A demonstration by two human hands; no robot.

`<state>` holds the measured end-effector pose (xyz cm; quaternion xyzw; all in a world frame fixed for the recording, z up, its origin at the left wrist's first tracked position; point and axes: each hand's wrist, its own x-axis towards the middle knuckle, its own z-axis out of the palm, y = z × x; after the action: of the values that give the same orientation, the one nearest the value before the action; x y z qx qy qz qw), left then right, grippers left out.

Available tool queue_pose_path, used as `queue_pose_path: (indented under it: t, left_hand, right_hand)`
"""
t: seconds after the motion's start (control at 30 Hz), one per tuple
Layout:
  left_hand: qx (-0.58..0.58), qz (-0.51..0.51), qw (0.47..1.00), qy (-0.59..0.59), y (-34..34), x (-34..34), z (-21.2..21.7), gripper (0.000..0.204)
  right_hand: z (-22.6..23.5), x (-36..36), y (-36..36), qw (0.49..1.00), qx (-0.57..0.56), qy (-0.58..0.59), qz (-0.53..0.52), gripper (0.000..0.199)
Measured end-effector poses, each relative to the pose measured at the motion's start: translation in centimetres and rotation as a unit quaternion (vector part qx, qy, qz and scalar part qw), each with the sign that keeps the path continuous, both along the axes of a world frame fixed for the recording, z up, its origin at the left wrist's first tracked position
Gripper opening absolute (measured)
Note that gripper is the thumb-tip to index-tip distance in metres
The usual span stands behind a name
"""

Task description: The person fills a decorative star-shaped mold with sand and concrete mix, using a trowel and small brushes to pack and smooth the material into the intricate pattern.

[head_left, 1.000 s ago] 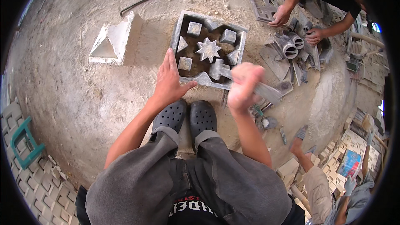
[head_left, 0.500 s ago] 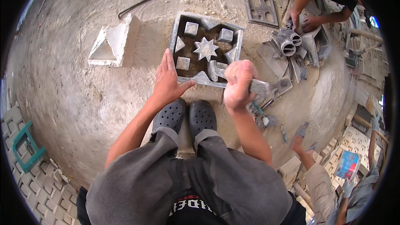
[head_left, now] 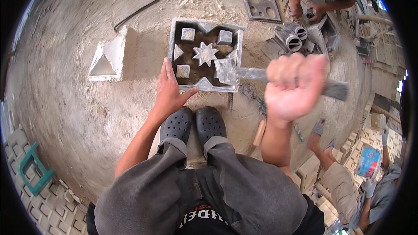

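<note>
Holding a grey square mould (head_left: 204, 54) on the sandy ground (head_left: 78, 104): the mould is lying just ahead of 2 black perforated clogs (head_left: 193, 124), its frame enclosing 3 small cubes, a star at centre and triangular wedges along the sides, with brown fill sitting between these inserts

Left hand (head_left: 169, 91) is resting flat on the mould's near left corner, fingers spread apart and lying along the left rim, thumb pointing toward the bottom edge

Right hand (head_left: 294, 85) is gripping a cement-crusted hammer (head_left: 244, 73), fingers clamped tight round the handle; the hammer head is sitting over the mould's near right part, though whether it is touching cannot be told

White triangular mould piece (head_left: 109, 56) is lying to the left, well apart, with open sandy ground running between it and the frame. A dark bent rod (head_left: 135, 14) is lying further off, up left

A flat plate with round holes (head_left: 260, 4) and grey pipe sections (head_left: 291, 35) are crowding the far right side, where another person's hands (head_left: 305, 11) are working. Stacked patterned blocks (head_left: 48, 209) are lining the lower left edge
</note>
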<state>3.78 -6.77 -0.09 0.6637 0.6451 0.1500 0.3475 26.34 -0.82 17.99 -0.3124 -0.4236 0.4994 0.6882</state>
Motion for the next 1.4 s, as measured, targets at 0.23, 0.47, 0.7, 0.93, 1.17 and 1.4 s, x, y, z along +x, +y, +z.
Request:
queue_pose_path:
  t: [0.23, 0.47, 0.7, 0.93, 1.17, 1.4]
  left_hand:
    - [-0.021, -0.004, 1.0, 0.001, 0.1, 0.6, -0.1, 0.131]
    - [-0.004, -0.001, 1.0, -0.004, 0.1, 0.4, 0.2, 0.13]
    - [0.001, -0.015, 1.0, 0.004, 0.1, 0.5, -0.1, 0.128]
    - [-0.012, -0.011, 1.0, 0.011, 0.2, -0.2, 0.4, 0.128]
    - [-0.013, -0.008, 1.0, 0.011, 0.2, 0.5, 0.4, 0.128]
    - [-0.014, -0.006, 1.0, 0.009, 0.1, 0.3, 0.3, 0.131]
  right_hand:
    - [-0.8, 3.2, 3.1, 0.994, 0.059, -0.026, 0.087, 0.045]
    - [-11.4, 1.2, 3.4, 0.987, -0.094, -0.125, 0.047, 0.047]
    - [-6.7, 2.0, 1.7, 0.981, -0.023, -0.191, 0.033, 0.046]
    - [-8.7, 2.1, 3.5, 0.974, -0.074, -0.17, 0.131, 0.048]
    - [-10.2, 1.9, 3.6, 0.964, -0.071, -0.223, 0.129, 0.048]
    - [-4.9, 3.7, 3.3, 0.963, -0.049, -0.154, 0.215, 0.05]
